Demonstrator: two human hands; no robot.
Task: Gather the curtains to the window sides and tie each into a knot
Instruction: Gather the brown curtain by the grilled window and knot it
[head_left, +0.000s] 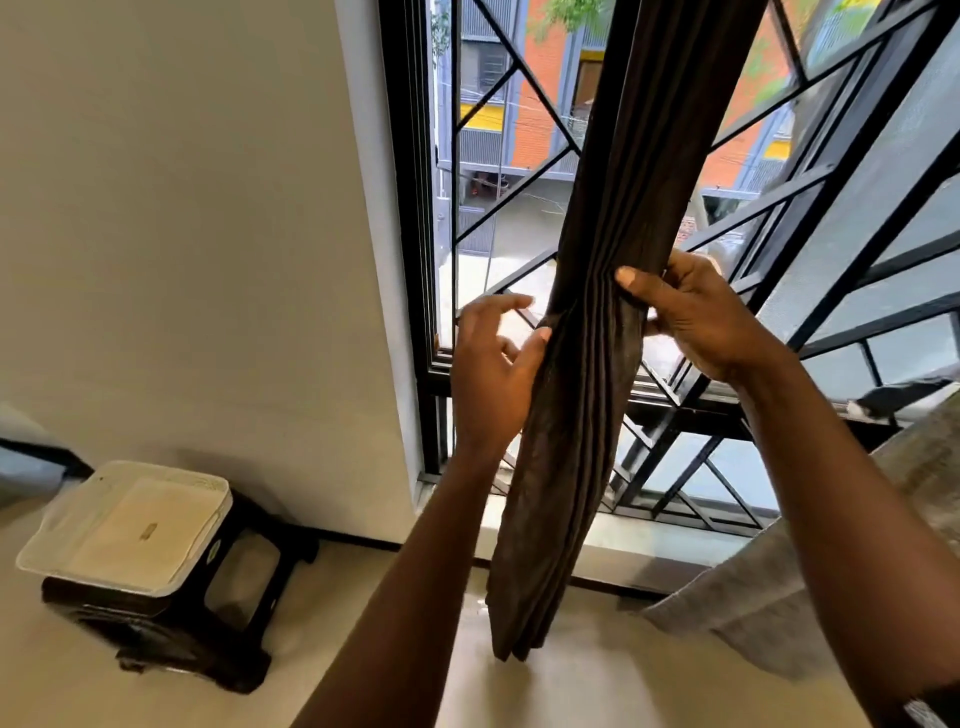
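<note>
Dark brown curtain (587, 395): gathered into a pleated bundle, running from top centre down to lower centre of frame, in front of the window grille (831, 171). Right hand (696, 312): grips the bundle mid-frame, thumb across the front, fingers curled behind. Left hand (491, 374): fingers loosely spread, touching the bundle's left edge, holding nothing. Lower left: black stool (171, 623) bearing a white tray (124, 525).

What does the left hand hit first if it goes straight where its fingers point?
The left hand would probably meet the gathered dark curtain just beside it; depth is unclear.
</note>
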